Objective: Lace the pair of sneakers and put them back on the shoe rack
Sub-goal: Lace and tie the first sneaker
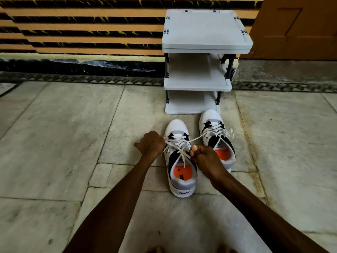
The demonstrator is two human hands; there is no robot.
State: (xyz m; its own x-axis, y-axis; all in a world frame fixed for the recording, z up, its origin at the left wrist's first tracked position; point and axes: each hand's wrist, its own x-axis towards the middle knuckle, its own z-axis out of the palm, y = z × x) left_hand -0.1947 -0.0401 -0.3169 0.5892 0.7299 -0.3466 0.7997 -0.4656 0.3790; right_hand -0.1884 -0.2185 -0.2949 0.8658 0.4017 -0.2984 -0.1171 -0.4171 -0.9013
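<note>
The nearer sneaker (176, 126) is standing on the stone floor (54, 143), toe pointing away from us, its orange insole showing, and its white lace (178, 143) is crossing over the tongue between our two hands. We are pinching one strand of that lace in our left hand (151, 144), whose fingers are curling tight into a fist just left of the shoe, level with the upper eyelets. We are gripping another strand in our right hand (206, 157), thumb pressing it against the curled fingers just right of the shoe's opening, so the lace is stretching out to both sides. The second sneaker (209, 115) is sitting just to the right and a little farther off, its laces lying loosely crossed; whether they are tied we cannot tell. Its toe is nearly touching the bottom shelf of the grey shoe rack (204, 30), which is standing against the striped wall (82, 24), with a brown door (300, 24) at the far right.
</note>
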